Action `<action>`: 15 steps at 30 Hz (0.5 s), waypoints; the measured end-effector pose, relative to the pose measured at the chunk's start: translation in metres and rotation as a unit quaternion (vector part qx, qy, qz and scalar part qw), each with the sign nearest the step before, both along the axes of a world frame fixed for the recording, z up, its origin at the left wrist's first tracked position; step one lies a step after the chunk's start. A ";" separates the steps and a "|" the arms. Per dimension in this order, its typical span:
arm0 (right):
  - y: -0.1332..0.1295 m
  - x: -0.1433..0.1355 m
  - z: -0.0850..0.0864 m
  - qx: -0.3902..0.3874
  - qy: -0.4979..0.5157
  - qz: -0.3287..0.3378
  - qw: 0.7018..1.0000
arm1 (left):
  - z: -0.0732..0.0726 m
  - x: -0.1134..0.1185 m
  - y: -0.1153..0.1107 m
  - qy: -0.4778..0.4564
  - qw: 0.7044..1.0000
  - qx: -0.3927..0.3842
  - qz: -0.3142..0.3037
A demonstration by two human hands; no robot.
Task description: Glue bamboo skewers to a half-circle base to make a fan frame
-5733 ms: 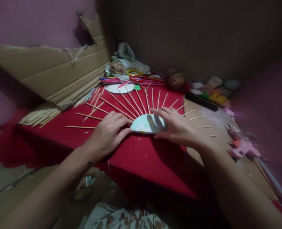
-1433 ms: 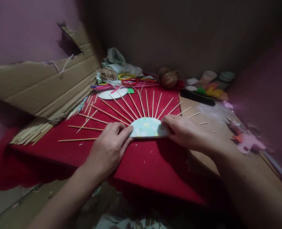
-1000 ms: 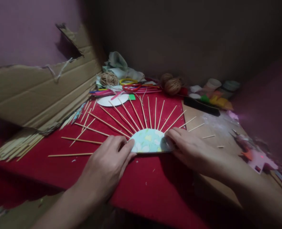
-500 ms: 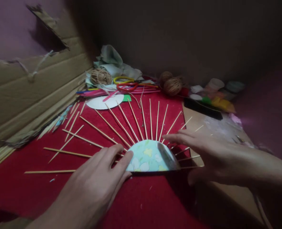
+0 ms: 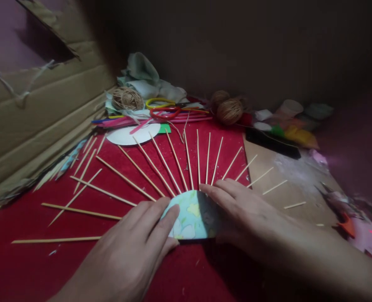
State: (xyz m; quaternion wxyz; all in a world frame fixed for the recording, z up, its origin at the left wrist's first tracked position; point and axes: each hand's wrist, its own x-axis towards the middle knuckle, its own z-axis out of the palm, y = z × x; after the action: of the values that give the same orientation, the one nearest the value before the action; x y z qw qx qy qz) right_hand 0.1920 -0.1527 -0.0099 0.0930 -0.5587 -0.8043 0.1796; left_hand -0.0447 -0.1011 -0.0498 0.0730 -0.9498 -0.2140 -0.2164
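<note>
A half-round piece with a pale blue floral pattern [image 5: 186, 214] lies on the red cloth [image 5: 186, 272]. Thin wooden sticks [image 5: 154, 163] fan out from its curved edge to the left, away and to the right. My left hand [image 5: 142, 235] grips the left end of the piece, fingers on top and the thumb side at its straight edge. Over the right end rests my right hand [image 5: 236, 209], its fingers stretched out flat across the piece and the stick ends; its thumb is in shadow.
Scissors with red and yellow handles [image 5: 165, 112], twine balls [image 5: 127, 99], a white oval [image 5: 132, 134] and crumpled cloth [image 5: 142, 75] lie at the back. Loose sticks [image 5: 85, 170] are at left, beside cardboard [image 5: 47, 100]. A black object [image 5: 272, 142] lies at right.
My right hand has come down and left onto the right part of the patterned piece. My left hand stays at the left end. The view has shifted slightly.
</note>
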 end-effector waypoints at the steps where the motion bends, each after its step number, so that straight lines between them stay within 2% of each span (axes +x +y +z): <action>1: 0.001 -0.002 0.001 -0.001 -0.004 0.001 1.000 | 0.000 -0.001 0.001 0.002 1.000 -0.004 -0.003; 8: 0.008 -0.007 0.004 -0.022 -0.030 -0.008 0.999 | 0.003 0.000 0.001 0.018 1.000 -0.007 -0.015; 12: 0.006 0.004 0.018 -0.050 -0.008 -0.015 0.999 | 0.002 -0.001 -0.001 -0.019 0.999 -0.038 -0.006; 15: 0.001 0.008 0.036 0.056 -0.026 -0.074 0.995 | 0.001 -0.005 -0.001 -0.053 0.995 -0.083 0.004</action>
State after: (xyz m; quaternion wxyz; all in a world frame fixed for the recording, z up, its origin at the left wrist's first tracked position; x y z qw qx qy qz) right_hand 0.1995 -0.1514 0.0262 0.1165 -0.6149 -0.7718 0.1124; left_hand -0.0497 -0.1023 -0.0490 -0.0163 -0.9387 -0.2388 -0.2481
